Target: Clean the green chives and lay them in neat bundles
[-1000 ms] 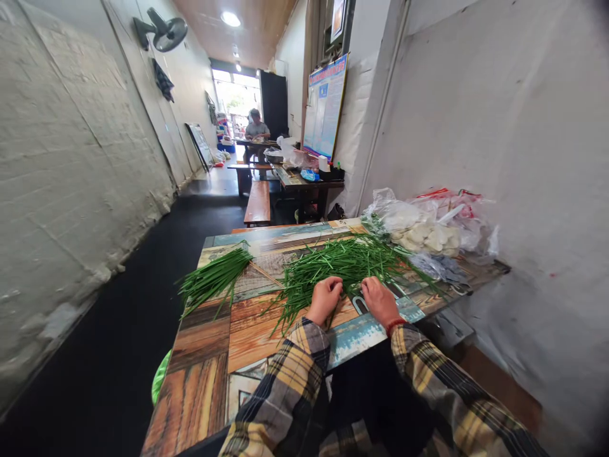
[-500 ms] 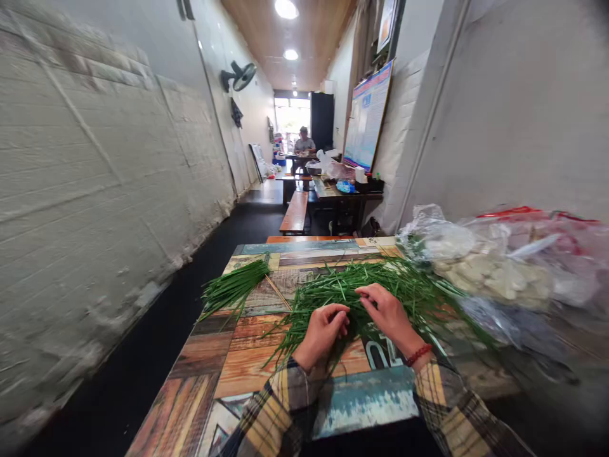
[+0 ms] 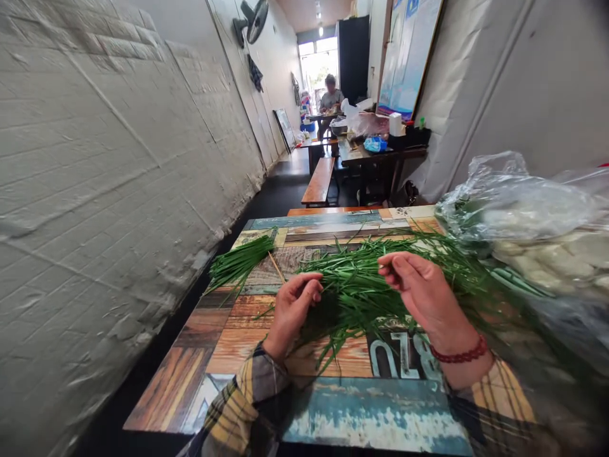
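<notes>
- The loose heap of green stalks (image 3: pixel 354 270) lies across the middle of the frame, its strands crossing at many angles; spread this way, single stalks are presumably easy to reach from the near edge.
- The left hand (image 3: pixel 290 314), left of centre, is half curled over the heap's near left side, thumb and forefinger close together; whether a strand sits between them I cannot tell.
- The right hand (image 3: pixel 425 292), right of centre, is raised over the heap with thumb and forefinger drawn narrow, a posture that suits thin stems; I cannot tell if anything is pinched.
- A neater bundle of stalks (image 3: pixel 240 261) lies at left of centre, apart from the heap, likely so that the two do not mix.
- A thin brown stick (image 3: pixel 276 266) lies between bundle and heap.
- Clear plastic bags (image 3: pixel 511 197) with pale pieces (image 3: pixel 566 257) crowd the right edge, perhaps to free the middle of the patterned table (image 3: pixel 176 387).
- At upper centre, another person (image 3: pixel 332 100) sits at a farther table, beyond a bench (image 3: pixel 320 181).
</notes>
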`<state>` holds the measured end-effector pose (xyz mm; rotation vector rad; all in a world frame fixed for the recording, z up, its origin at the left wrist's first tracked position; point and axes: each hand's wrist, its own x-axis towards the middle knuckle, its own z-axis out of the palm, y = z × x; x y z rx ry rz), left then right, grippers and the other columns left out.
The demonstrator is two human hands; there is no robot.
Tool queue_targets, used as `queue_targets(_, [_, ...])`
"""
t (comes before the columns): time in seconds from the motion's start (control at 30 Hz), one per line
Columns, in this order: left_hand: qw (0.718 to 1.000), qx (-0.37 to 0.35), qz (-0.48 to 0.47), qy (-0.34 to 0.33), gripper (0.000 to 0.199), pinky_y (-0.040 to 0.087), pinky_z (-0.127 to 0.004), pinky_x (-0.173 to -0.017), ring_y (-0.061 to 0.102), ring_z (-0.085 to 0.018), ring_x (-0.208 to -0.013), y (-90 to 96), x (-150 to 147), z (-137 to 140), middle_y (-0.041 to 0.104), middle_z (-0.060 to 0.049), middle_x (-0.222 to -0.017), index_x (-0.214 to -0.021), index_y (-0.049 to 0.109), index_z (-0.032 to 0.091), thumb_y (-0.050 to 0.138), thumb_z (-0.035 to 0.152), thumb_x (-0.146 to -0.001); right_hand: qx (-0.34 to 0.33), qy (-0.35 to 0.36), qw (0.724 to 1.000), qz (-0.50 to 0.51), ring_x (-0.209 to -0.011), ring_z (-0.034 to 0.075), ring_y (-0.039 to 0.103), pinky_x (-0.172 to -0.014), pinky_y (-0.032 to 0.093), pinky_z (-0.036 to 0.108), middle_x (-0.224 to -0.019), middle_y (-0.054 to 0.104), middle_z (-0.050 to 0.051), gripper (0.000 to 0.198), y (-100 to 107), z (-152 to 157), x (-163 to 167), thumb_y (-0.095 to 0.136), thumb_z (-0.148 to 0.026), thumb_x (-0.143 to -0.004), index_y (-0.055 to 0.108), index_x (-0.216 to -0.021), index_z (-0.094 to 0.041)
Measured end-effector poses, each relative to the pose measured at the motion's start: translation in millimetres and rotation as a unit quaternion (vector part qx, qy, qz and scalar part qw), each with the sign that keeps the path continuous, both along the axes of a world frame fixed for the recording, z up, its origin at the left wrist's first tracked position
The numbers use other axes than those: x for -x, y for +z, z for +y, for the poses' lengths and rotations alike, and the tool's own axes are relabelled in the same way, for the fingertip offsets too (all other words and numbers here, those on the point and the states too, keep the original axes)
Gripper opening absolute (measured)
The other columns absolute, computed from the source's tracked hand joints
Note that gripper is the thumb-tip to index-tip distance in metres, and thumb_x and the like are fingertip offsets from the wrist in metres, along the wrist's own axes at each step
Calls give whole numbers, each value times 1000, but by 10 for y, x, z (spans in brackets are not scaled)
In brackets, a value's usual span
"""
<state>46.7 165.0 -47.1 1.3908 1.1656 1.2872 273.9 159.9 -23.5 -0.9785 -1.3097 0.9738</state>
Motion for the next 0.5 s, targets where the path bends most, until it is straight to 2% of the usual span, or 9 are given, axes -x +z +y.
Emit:
queue_targets(0.1, [1000,-3,-24,-13,29,42,-23,-61,53,-11,-65,85,-87,-1,62,-3,-75,-94,68,13,62,39,-81,25,150,986,-63,-64,12,60,-56,45,22,-75,70,3,25,-12,-78,95,55,-37,-87,72,-86,-19])
queue_targets(0.17, [997,13,-12,-78,30,43,-24,-67,55,-13,-71,152,-181,-21,63,-4,-78,-93,68,14,63,40,-80,8,183,975,-124,-64,12,61,-59,46,23,-75,70,2,23,-37,-101,179,55,-34,-86,72,-86,-19])
queue_targets(0.27, [978,69,-7,-197,37,45,-25,-66,57,-14,-72,228,-298,-56,62,-4,-78,-94,65,14,58,48,-82,-61,127,975,-170,-67,12,62,-64,48,25,-75,70,1,18,-69,-102,254,55,-30,-87,70,-87,-20])
queue_targets(0.37, [953,131,-35,-271,44,38,-21,-51,53,-10,-56,222,-321,-73,59,-2,-75,-104,59,16,51,54,-85,-155,66,960,-225,-73,14,63,-71,49,27,-78,69,2,15,-111,-73,259,55,-25,-88,70,-86,-22])
queue_targets(0.43, [947,138,-26,-288,43,29,-19,-45,43,-6,-49,172,-300,-68,55,1,-68,-105,59,15,54,52,-84,-193,46,942,-269,-78,15,62,-73,49,29,-82,69,3,15,-154,-34,235,55,-23,-88,70,-88,-23])
queue_targets(0.5, [955,129,-11,-267,40,22,-19,-43,34,-5,-45,104,-276,-51,47,4,-58,-98,61,13,57,49,-82,-195,20,932,-304,-79,16,62,-72,48,29,-85,68,3,15,-203,24,180,55,-23,-87,70,-92,-23])
